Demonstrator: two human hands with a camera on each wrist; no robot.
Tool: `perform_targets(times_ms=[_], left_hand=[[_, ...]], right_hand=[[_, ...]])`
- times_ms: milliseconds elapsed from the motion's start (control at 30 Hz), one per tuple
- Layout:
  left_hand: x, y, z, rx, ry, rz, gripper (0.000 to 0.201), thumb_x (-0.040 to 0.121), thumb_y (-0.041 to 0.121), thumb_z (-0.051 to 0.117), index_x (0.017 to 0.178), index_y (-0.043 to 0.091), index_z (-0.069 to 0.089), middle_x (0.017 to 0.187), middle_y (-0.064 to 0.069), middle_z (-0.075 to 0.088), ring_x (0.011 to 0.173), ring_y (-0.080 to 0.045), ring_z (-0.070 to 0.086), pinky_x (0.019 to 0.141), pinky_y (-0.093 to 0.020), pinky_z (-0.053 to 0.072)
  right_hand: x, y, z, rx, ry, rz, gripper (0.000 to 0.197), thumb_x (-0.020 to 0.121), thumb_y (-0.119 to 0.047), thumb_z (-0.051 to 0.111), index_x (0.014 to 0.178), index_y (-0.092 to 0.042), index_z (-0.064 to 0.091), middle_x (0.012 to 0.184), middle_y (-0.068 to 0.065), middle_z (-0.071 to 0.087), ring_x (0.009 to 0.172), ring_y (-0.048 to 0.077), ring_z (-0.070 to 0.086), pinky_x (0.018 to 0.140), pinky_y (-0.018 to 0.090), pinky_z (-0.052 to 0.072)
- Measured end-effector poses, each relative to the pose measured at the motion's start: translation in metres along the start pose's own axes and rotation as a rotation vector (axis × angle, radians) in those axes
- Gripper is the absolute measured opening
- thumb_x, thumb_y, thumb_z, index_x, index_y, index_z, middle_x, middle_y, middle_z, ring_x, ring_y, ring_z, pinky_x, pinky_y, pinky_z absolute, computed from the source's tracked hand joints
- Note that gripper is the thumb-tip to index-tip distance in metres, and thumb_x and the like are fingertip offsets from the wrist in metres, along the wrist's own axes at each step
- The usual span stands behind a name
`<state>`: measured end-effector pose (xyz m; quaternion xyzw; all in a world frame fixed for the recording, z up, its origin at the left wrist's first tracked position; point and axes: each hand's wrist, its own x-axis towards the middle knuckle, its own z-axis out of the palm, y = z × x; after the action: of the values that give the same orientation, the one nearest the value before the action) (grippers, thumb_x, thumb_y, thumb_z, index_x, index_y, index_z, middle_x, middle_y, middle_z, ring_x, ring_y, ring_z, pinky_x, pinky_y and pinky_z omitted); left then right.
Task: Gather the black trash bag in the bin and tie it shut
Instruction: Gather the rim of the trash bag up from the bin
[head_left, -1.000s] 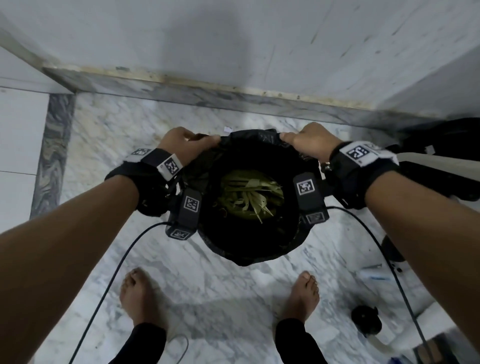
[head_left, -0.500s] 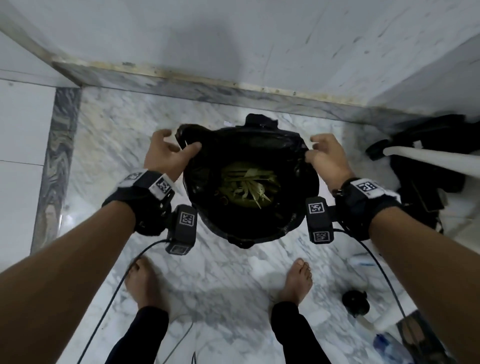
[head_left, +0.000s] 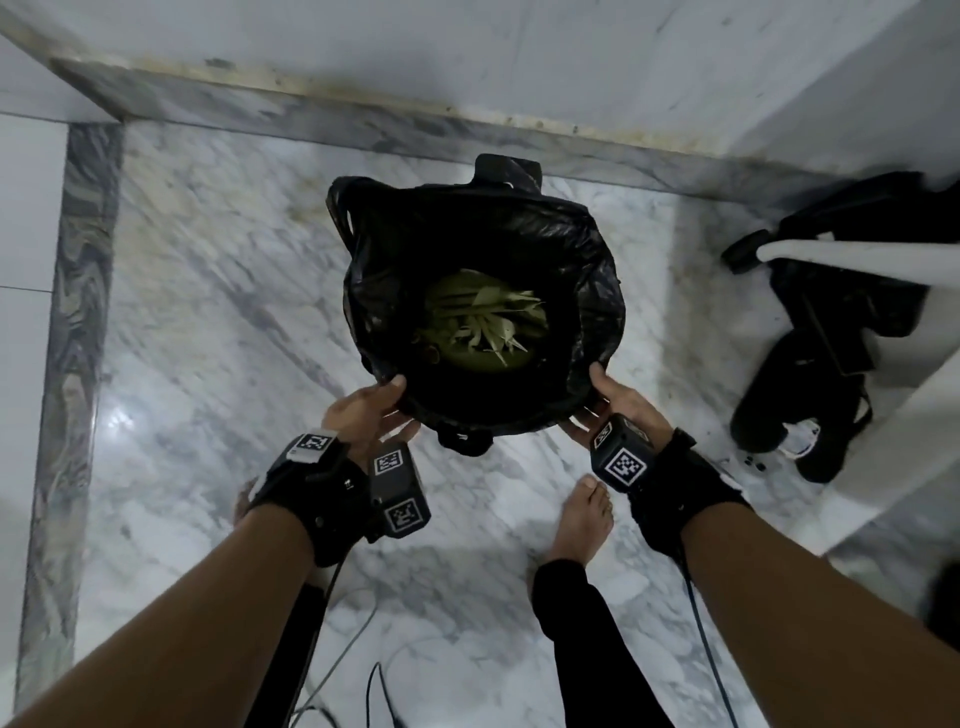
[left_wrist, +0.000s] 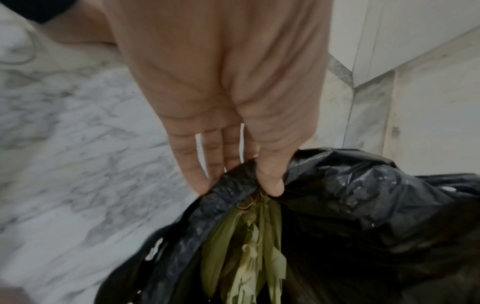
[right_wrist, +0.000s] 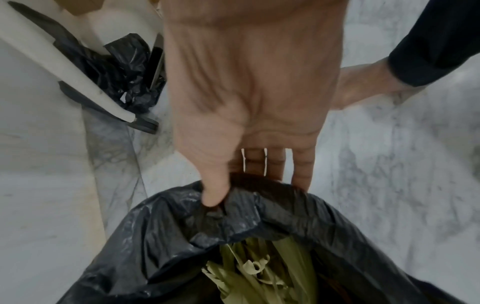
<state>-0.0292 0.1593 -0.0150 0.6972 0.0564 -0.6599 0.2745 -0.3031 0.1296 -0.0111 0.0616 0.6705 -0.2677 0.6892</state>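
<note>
A black trash bag (head_left: 561, 249) lines a black bin whose handle (head_left: 506, 169) shows at the far side. Green leaves (head_left: 483, 319) lie in the bottom of the bag. My left hand (head_left: 374, 410) pinches the near left rim of the bag, thumb over the edge and fingers under it. In the left wrist view that thumb and the fingers clamp the rolled rim (left_wrist: 233, 185). My right hand (head_left: 613, 400) pinches the near right rim the same way, and the right wrist view shows its thumb pressed into the plastic (right_wrist: 259, 205).
The bin stands on a marble floor (head_left: 218, 291) close to a wall skirting (head_left: 363, 119). A heap of black plastic and a white bar (head_left: 857, 260) lie to the right. My bare foot (head_left: 582, 519) stands just behind the bin, with cables (head_left: 343, 654) trailing on the floor.
Both hands have left the far sides of the rim and come down to the near rim, where they now pinch it. The view has risen away from the bin.
</note>
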Motion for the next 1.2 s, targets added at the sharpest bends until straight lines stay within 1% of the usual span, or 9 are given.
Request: perform_targets(times_ms=[167, 267, 433, 600, 766, 900, 1033, 1133, 1199], left_hand=[[-0.012, -0.006, 0.009, 0.093, 0.19, 0.156, 0.025, 0.084, 0.014, 0.065, 0.068, 0.009, 0.046, 0.077, -0.013, 0.062, 0.069, -0.023, 0.061, 0.064, -0.031, 0.054], [-0.015, -0.005, 0.011, 0.111, 0.224, 0.209, 0.031, 0.084, 0.01, 0.062, 0.061, 0.011, 0.042, 0.074, -0.01, 0.06, 0.073, -0.024, 0.06, 0.068, -0.032, 0.054], [-0.029, -0.008, 0.02, 0.099, 0.199, 0.132, 0.016, 0.086, 0.014, 0.062, 0.085, 0.007, 0.048, 0.078, -0.013, 0.058, 0.064, -0.021, 0.056, 0.07, -0.035, 0.053], [-0.036, -0.026, 0.031, 0.316, 0.179, 0.106, 0.045, 0.074, 0.022, 0.075, 0.113, 0.003, 0.063, 0.094, -0.015, 0.066, 0.086, -0.03, 0.06, 0.085, -0.043, 0.052], [-0.039, -0.026, 0.034, 0.558, 0.127, 0.133, 0.039, 0.08, 0.024, 0.069, 0.11, -0.001, 0.065, 0.095, -0.017, 0.068, 0.09, -0.032, 0.064, 0.084, -0.04, 0.051], [-0.044, -0.005, 0.021, 0.312, 0.008, -0.05, 0.031, 0.087, 0.034, 0.058, 0.097, 0.004, 0.061, 0.084, -0.016, 0.066, 0.077, -0.028, 0.064, 0.078, -0.039, 0.052], [-0.041, 0.021, 0.003, 0.453, 0.195, 0.05, 0.036, 0.085, 0.039, 0.058, 0.07, 0.006, 0.059, 0.071, -0.015, 0.064, 0.068, -0.028, 0.06, 0.073, -0.037, 0.048], [-0.036, 0.039, 0.0, 0.779, 0.322, 0.244, 0.058, 0.071, 0.053, 0.068, 0.106, 0.007, 0.059, 0.114, -0.019, 0.066, 0.105, -0.034, 0.061, 0.085, -0.038, 0.046], [-0.038, 0.058, 0.009, 0.824, 0.316, 0.336, 0.082, 0.065, 0.056, 0.072, 0.127, 0.009, 0.047, 0.125, -0.015, 0.061, 0.115, -0.034, 0.057, 0.083, -0.035, 0.042]], right_hand=[[-0.001, 0.004, -0.001, -0.014, 0.113, -0.062, 0.011, 0.089, -0.016, 0.063, 0.084, -0.008, 0.059, 0.093, 0.01, 0.069, 0.082, 0.025, 0.068, 0.077, 0.038, 0.055], [-0.011, 0.001, -0.009, 0.048, 0.131, -0.065, 0.014, 0.091, -0.012, 0.056, 0.101, -0.003, 0.058, 0.108, 0.016, 0.067, 0.088, 0.028, 0.068, 0.075, 0.039, 0.055], [-0.028, 0.008, -0.009, -0.016, 0.061, -0.034, 0.017, 0.086, -0.023, 0.067, 0.094, -0.009, 0.061, 0.094, 0.008, 0.072, 0.087, 0.024, 0.069, 0.081, 0.038, 0.054], [-0.031, 0.034, 0.003, -0.287, -0.056, 0.029, 0.017, 0.085, -0.019, 0.069, 0.102, -0.02, 0.065, 0.104, -0.002, 0.07, 0.101, 0.018, 0.065, 0.088, 0.036, 0.05], [-0.034, 0.058, 0.013, -0.298, -0.085, 0.04, 0.032, 0.088, -0.029, 0.065, 0.117, -0.014, 0.061, 0.111, 0.005, 0.069, 0.104, 0.021, 0.065, 0.08, 0.032, 0.051], [-0.043, 0.052, 0.015, -0.2, -0.103, 0.082, 0.019, 0.089, -0.033, 0.062, 0.09, -0.015, 0.065, 0.067, 0.0, 0.068, 0.086, 0.019, 0.07, 0.071, 0.032, 0.051], [-0.044, 0.028, 0.006, -0.21, 0.048, -0.046, 0.02, 0.085, -0.035, 0.067, 0.097, -0.02, 0.064, 0.103, 0.002, 0.069, 0.1, 0.019, 0.065, 0.083, 0.036, 0.049], [-0.041, 0.004, 0.006, -0.21, 0.089, -0.109, 0.023, 0.084, -0.036, 0.068, 0.098, -0.019, 0.064, 0.111, 0.002, 0.067, 0.105, 0.023, 0.063, 0.088, 0.04, 0.052], [-0.036, -0.015, 0.011, -0.269, 0.082, -0.125, 0.03, 0.08, -0.038, 0.072, 0.098, -0.015, 0.068, 0.105, 0.002, 0.07, 0.096, 0.024, 0.066, 0.075, 0.036, 0.054]])
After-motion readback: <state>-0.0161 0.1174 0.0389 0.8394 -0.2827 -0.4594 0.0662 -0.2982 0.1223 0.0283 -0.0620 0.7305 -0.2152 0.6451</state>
